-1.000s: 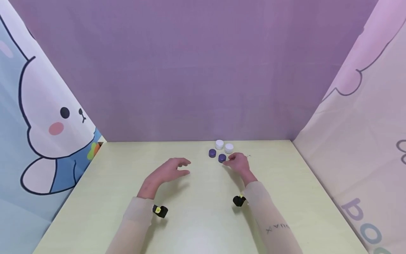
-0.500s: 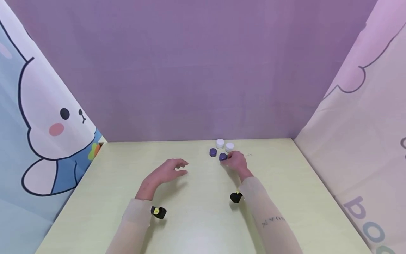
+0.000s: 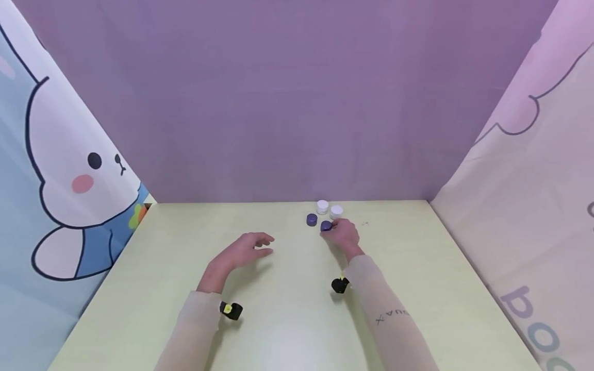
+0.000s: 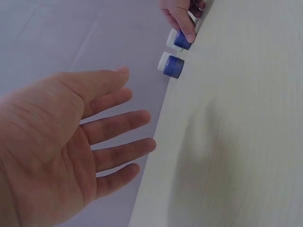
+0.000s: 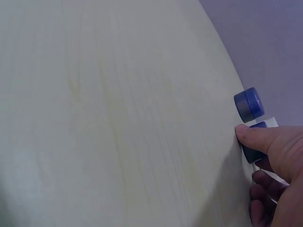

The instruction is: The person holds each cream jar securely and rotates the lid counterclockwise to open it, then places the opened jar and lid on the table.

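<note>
My right hand (image 3: 342,234) pinches a small round blue jar (image 3: 326,225) between thumb and fingers; in the right wrist view the thumb lies across the side of this jar (image 5: 253,154). To its left stands a second blue jar (image 3: 312,220), with its lid on. Just behind the pair are two white jars (image 3: 322,207), the right one close to my right fingers. My left hand (image 3: 242,250) hovers over the table on the left, fingers spread and slightly bent, holding nothing. Its palm (image 4: 52,146) shows in the left wrist view.
The pale wooden table (image 3: 287,309) ends at a purple cloth wall (image 3: 287,113) right behind the jars. Printed curtains (image 3: 69,206) flank both sides. A small black camera is strapped at each wrist.
My right hand has moved slightly left and closed around the right-hand blue jar. My left hand has barely moved, and the jars keep their arrangement.
</note>
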Demonstrator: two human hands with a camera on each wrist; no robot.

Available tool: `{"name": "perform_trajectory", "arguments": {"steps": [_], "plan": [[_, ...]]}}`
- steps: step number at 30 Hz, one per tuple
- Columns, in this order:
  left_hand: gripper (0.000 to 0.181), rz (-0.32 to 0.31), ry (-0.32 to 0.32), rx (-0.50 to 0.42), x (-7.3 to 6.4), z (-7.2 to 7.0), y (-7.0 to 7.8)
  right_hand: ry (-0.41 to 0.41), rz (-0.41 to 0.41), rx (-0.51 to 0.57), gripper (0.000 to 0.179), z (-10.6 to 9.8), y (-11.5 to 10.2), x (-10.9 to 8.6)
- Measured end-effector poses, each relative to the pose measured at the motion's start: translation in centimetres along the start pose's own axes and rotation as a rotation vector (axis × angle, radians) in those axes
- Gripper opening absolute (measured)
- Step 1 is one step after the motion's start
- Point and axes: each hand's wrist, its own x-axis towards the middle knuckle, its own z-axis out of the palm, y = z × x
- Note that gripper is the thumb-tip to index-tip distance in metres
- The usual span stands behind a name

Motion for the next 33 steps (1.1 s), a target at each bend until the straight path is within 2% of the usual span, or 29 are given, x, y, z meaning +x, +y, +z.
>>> {"name": "perform_trajectory", "arguments": {"steps": [8,15,20,24,29,33], "plan": [[0.043,0.0,0.004,-0.029,0.0,0.3,0.5,0.033,0.001,0.02,0.048,0.2,0.2,-0.3],[0.038,0.023,0.004,0.0,-0.6,-0.1,2.1,0.039,0.008,0.04,0.049,0.6,0.2,-0.4],[0.037,0.053,-0.001,0.056,-1.0,-0.4,3.3,0.04,-0.009,0.061,0.047,0.8,0.3,-0.6],[0.033,0.106,0.01,0.091,-1.0,-0.6,4.1,0.059,-0.026,0.058,0.041,0.9,0.5,-0.9],[0.028,0.245,0.06,0.154,-0.6,-0.5,4.4,0.077,-0.034,0.071,0.042,0.6,0.7,-1.3],[0.025,0.309,0.109,0.226,-0.8,-0.7,4.4,0.076,-0.078,0.078,0.045,0.2,0.5,-1.7]]}}
